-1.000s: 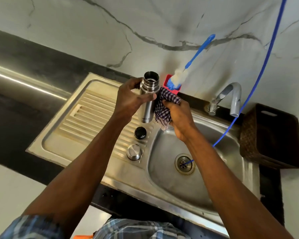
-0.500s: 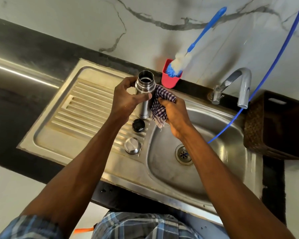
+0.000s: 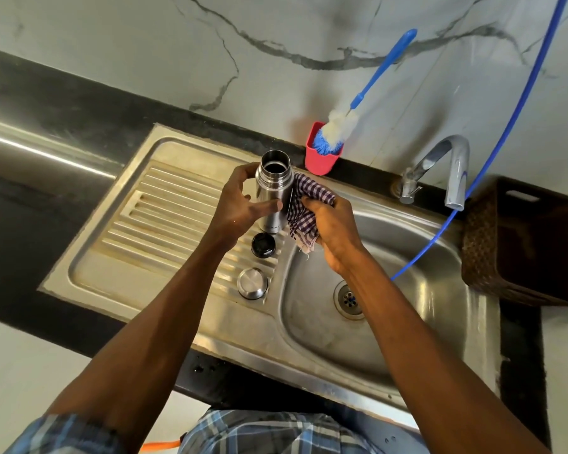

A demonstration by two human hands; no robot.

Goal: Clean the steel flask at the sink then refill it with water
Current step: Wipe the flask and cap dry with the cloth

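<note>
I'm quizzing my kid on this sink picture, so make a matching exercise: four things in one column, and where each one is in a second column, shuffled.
Things:
1. flask
2. cloth
3. brush
4. steel cap

Places:
A. standing in the red cup
B. lying on the drainboard
C. gripped in the left hand
D. held in the right hand, pressed to the flask

Pairs: 1-C, 2-D, 3-A, 4-B

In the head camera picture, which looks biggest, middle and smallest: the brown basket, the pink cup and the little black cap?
1. Brown basket, biggest by far.
2. Pink cup, middle.
3. Black cap, smallest, though it lies nearer the camera than the cup.
</note>
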